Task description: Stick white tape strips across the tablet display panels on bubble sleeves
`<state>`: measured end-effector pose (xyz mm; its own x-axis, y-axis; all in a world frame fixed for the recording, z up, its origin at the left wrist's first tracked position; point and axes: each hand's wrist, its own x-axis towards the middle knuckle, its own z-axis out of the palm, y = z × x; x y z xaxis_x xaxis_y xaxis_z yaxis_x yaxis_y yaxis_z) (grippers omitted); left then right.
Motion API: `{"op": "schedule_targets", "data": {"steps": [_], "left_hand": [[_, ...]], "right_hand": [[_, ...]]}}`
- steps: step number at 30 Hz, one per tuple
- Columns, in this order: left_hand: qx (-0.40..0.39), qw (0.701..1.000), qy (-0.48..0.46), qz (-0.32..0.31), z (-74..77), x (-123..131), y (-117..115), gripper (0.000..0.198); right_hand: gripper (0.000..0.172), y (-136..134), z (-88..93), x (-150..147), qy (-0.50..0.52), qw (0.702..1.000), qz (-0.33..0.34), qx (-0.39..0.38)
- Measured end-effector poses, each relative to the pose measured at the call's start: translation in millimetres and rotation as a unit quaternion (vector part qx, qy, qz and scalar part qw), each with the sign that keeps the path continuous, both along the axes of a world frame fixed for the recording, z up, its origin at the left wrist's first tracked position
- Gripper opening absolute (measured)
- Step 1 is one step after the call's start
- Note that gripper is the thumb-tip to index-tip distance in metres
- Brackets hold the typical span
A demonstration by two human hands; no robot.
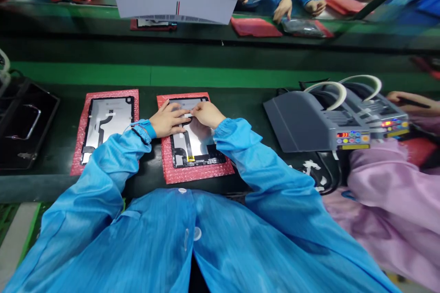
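A tablet back panel (pixel 195 144) lies on a red bubble-wrap mat (pixel 192 171) in front of me. Both hands rest on its upper part. My left hand (pixel 168 120) lies with its fingers stretched flat across the panel. My right hand (pixel 205 113) is curled, its fingertips pressing a small pale strip of tape (pixel 187 115) onto the panel where the two hands meet. A blue wrist strap circles my left wrist. A second, similar panel (pixel 106 126) lies on another red mat (pixel 77 155) to the left, untouched.
Two grey tape dispensers (pixel 309 123) with lit displays stand at the right, beside a co-worker's pink sleeve (pixel 388 183). A black tray (pixel 24 123) sits at the far left. Across the green-edged conveyor, people in blue coats handle red mats. A white sheet hangs overhead.
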<state>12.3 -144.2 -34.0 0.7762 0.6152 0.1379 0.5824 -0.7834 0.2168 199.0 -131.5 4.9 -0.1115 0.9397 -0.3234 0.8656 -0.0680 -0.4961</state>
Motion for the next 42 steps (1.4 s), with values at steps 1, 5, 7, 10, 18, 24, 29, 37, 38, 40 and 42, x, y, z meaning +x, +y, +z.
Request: {"op": "schedule_targets", "data": {"steps": [1,5,7,10,18,24,29,37,38,40,42], "left_hand": [[-0.006,1.0,-0.001,0.003,0.6,1,0,0.046],[-0.036,0.999,-0.002,0.017,4.9,3,-2,0.047],[-0.051,0.998,-0.006,0.025,6.7,4,-3,0.051],[-0.059,0.998,-0.007,0.03,7.5,4,-4,0.055],[-0.006,0.999,-0.016,0.028,5.0,0,0,0.05],[0.043,0.995,-0.069,0.051,18.9,7,-9,0.041],[0.042,0.992,-0.113,-0.027,39.9,46,-36,0.031],[0.009,0.993,-0.094,-0.064,44.3,68,-54,0.028],[0.011,0.993,-0.096,-0.061,43.3,66,-51,0.028],[0.016,0.993,-0.099,-0.059,42.4,65,-48,0.028],[0.021,0.993,-0.096,-0.065,42.7,67,-45,0.029]], "right_hand": [[0.02,1,0.8,-1,-0.013,1.0,0.005,-0.001],[0.023,-1,5.9,-4,-0.064,0.997,0.033,0.017],[0.023,-3,7.1,-5,-0.086,0.995,0.05,0.031],[0.022,-9,6.7,-9,-0.111,0.992,0.047,0.039],[0.021,-42,3.7,27,-0.068,0.981,-0.071,0.166],[0.032,-130,-24.9,164,0.131,0.822,-0.42,0.36],[0.043,-156,-32.9,241,0.233,0.715,-0.578,0.318],[0.023,-136,-29.7,254,0.241,0.668,-0.585,0.392],[0.022,-139,-31.1,254,0.253,0.658,-0.587,0.398],[0.022,-145,-32.6,254,0.301,0.638,-0.591,0.392],[0.022,-147,-31.5,255,0.347,0.623,-0.589,0.379]]}}
